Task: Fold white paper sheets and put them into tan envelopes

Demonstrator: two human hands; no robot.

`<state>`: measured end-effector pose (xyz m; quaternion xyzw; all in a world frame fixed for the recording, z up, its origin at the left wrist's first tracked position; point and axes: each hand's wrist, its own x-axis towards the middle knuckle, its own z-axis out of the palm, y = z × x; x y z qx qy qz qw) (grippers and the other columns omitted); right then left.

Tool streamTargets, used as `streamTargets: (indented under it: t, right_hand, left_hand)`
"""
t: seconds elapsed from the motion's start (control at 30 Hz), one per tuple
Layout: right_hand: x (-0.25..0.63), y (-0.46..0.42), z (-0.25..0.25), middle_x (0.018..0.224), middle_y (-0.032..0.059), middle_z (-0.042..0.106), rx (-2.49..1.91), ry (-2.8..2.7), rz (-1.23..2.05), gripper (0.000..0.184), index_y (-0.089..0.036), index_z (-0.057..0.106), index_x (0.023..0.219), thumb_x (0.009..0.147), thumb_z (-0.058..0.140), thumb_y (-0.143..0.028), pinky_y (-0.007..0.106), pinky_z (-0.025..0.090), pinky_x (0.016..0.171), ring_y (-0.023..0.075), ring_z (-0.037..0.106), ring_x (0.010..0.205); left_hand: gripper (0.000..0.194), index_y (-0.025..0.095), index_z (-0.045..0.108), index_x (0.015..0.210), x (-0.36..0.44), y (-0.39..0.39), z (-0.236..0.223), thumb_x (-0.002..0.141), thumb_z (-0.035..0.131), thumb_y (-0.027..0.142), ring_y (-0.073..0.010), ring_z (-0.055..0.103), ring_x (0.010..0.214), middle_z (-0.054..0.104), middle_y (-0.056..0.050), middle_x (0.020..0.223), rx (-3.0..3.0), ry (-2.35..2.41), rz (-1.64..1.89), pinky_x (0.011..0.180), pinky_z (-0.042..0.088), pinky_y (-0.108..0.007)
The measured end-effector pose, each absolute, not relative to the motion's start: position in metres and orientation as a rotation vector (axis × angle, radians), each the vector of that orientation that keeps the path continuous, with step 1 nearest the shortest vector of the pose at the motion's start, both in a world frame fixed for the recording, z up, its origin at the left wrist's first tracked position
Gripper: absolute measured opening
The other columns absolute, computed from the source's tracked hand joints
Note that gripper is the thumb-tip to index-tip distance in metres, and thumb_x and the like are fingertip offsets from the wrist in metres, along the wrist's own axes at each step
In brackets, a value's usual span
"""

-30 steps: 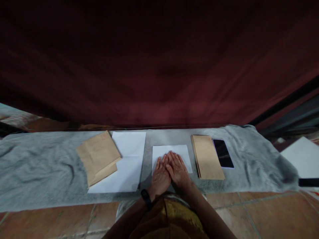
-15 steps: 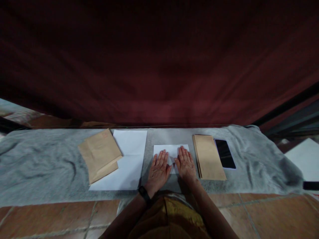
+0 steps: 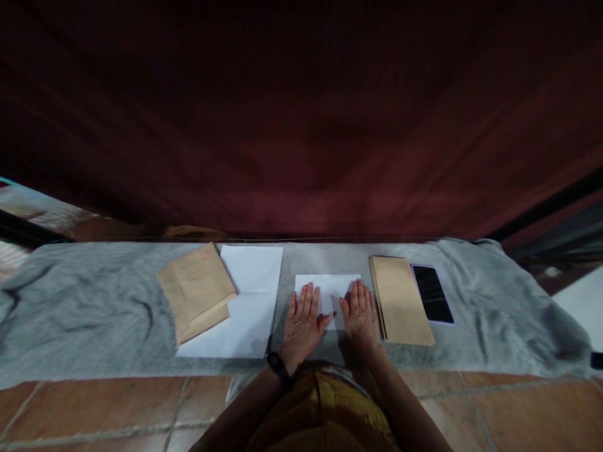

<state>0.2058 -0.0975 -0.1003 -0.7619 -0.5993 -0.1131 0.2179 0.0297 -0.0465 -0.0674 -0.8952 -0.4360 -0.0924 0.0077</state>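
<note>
A small white sheet of paper [image 3: 333, 286], seemingly folded, lies flat in front of me on the grey cloth. My left hand [image 3: 303, 319] rests open on its left part, fingers stretched out and pointing away from me. On its right part lies my right hand [image 3: 360, 314], also flat and open. Both palms press down, and neither hand grips anything. The paper's middle shows between my thumbs; its side edges are partly hidden under my hands. A dark wristband [image 3: 277, 367] circles my left wrist.
Left of my hands, brown envelopes [image 3: 198, 282] overlap larger white sheets [image 3: 254, 320]. A stack of brown envelopes [image 3: 405, 301] and a phone [image 3: 432, 294] lie to the right. Grey cloth [image 3: 94, 301] covers the surface. A dark red curtain [image 3: 301, 157] hangs behind.
My hands have slid slightly apart on the white paper, the right one outward, widening the gap between the thumbs. The whole view has shifted a little.
</note>
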Motion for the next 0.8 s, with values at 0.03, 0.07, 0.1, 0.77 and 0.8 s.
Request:
streamTargets:
  t: [0.03,0.07,0.1,0.77,0.8]
  right_hand:
    - [0.204,-0.098,-0.099,0.162,0.0253,0.033,-2.101,-1.669,-0.293,0.068,-0.005,0.01,0.163,0.108,0.033,-0.039,0.055,0.037,0.117,0.0357,0.037,0.148]
    - [0.202,-0.098,-0.096,0.162,0.0245,0.032,-2.08,-1.697,-0.263,0.068,-0.005,0.011,0.163,0.108,0.033,-0.038,0.055,0.037,0.117,0.035,0.035,0.149]
    - [0.199,-0.099,-0.094,0.163,0.023,0.033,-2.044,-1.744,-0.223,0.066,-0.006,0.012,0.163,0.108,0.033,-0.037,0.054,0.037,0.117,0.0337,0.033,0.15]
    - [0.193,-0.091,-0.087,0.165,0.0141,0.031,-2.071,-1.862,-0.157,0.051,-0.019,0.043,0.155,0.107,0.04,-0.035,0.05,0.029,0.12,0.0303,0.035,0.149]
    - [0.193,-0.091,-0.088,0.165,0.0143,0.031,-2.071,-1.866,-0.157,0.051,-0.019,0.043,0.155,0.106,0.04,-0.034,0.05,0.029,0.12,0.0303,0.035,0.149]
  left_hand:
    - [0.068,0.011,0.033,0.158,0.03,-0.046,-0.067,0.102,0.041,0.05,-0.0299,0.026,0.154,0.033,-0.017,0.164,-2.796,-1.369,-0.296,0.124,0.023,-0.055]
    - [0.068,0.011,0.033,0.158,0.03,-0.046,-0.067,0.102,0.041,0.05,-0.0301,0.025,0.154,0.033,-0.017,0.164,-2.795,-1.374,-0.299,0.124,0.024,-0.055]
    - [0.068,0.011,0.034,0.157,0.03,-0.046,-0.067,0.102,0.041,0.049,-0.0303,0.025,0.154,0.034,-0.017,0.163,-2.798,-1.376,-0.297,0.124,0.024,-0.055]
    - [0.063,0.012,0.038,0.156,0.031,-0.043,-0.068,0.104,0.038,0.048,-0.0305,0.027,0.154,0.036,-0.017,0.163,-2.836,-1.31,-0.314,0.124,0.023,-0.056]
    - [0.06,0.013,0.038,0.156,0.033,-0.043,-0.067,0.105,0.037,0.045,-0.0292,0.027,0.154,0.036,-0.015,0.163,-2.86,-1.275,-0.323,0.125,0.023,-0.055]
